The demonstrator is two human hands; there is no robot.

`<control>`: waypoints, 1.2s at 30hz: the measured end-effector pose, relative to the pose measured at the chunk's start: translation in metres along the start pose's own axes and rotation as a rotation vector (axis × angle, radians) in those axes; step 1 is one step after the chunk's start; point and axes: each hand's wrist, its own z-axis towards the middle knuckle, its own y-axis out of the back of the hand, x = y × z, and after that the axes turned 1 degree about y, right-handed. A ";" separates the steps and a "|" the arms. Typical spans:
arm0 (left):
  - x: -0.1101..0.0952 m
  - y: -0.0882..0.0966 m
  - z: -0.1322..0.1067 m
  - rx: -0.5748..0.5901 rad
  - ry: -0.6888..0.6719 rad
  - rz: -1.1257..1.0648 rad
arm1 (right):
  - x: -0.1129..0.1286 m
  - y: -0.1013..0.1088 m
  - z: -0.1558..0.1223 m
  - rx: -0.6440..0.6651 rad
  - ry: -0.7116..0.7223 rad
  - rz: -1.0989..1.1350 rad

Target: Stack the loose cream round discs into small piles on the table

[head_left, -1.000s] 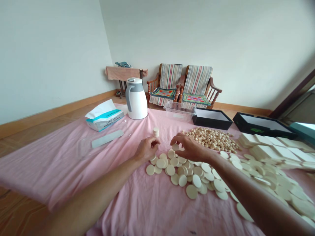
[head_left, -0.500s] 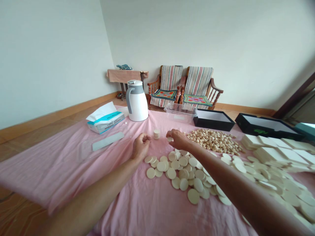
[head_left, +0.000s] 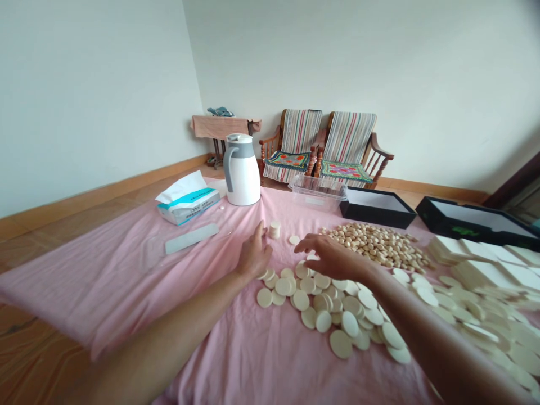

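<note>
A short stack of pale round discs (head_left: 274, 229) stands on the pink cloth (head_left: 202, 337). Just left of it is my left hand (head_left: 255, 251), its fingers apart and nothing seen in them; whether a fingertip touches the stack I cannot tell. One single disc (head_left: 294, 240) lies flat to the right of the stack. My right hand (head_left: 329, 256) hovers beside that disc, fingers spread and holding nothing. Below and between the hands spreads a loose heap of the same discs (head_left: 323, 321).
Behind my right hand lies a pile of small wooden pieces (head_left: 375, 243). Square pale blocks (head_left: 481, 275) are stacked at right. Farther back stand a clear plastic tray (head_left: 318, 194), black boxes (head_left: 375, 209), a white jug (head_left: 244, 177), a tissue pack (head_left: 189, 202) and two chairs (head_left: 348, 143).
My right hand has let go of a disc, which now lies on the cloth, and has drawn back from it. My left hand's fingers have opened near the stack. The view has shifted slightly.
</note>
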 end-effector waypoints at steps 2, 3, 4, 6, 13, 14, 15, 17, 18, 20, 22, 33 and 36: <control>-0.003 0.001 -0.001 0.031 0.002 0.051 | 0.008 0.000 -0.011 0.047 0.058 0.004; -0.005 0.001 -0.002 0.045 0.003 0.074 | 0.011 -0.002 -0.014 0.059 0.077 0.006; -0.006 0.002 -0.002 0.058 0.003 0.095 | 0.013 -0.003 -0.016 0.065 0.090 0.007; -0.009 0.004 -0.002 0.083 -0.002 0.130 | 0.013 -0.007 -0.017 0.065 0.098 0.007; -0.011 0.006 -0.002 0.111 -0.052 0.188 | 0.005 -0.013 -0.015 0.040 0.054 -0.004; -0.010 0.005 -0.001 0.113 -0.059 0.191 | 0.004 -0.014 -0.015 0.029 0.046 -0.002; -0.010 0.005 -0.001 0.114 -0.063 0.193 | 0.003 -0.016 -0.015 0.019 0.040 -0.001; -0.009 0.005 -0.001 0.118 -0.065 0.196 | 0.002 -0.018 -0.014 -0.003 0.036 0.005; -0.009 0.005 -0.001 0.119 -0.063 0.197 | 0.001 -0.019 -0.014 -0.015 0.037 0.011; -0.010 0.006 -0.001 0.118 -0.054 0.197 | 0.001 -0.020 -0.013 -0.039 0.033 0.034; -0.011 0.006 -0.001 0.113 -0.042 0.193 | 0.002 -0.018 -0.013 -0.054 0.017 0.076; -0.011 0.005 -0.003 0.072 -0.016 0.135 | -0.037 0.006 0.025 -0.122 -0.252 0.428; -0.011 0.005 -0.003 0.070 -0.018 0.137 | -0.051 -0.002 0.046 -0.144 -0.314 0.418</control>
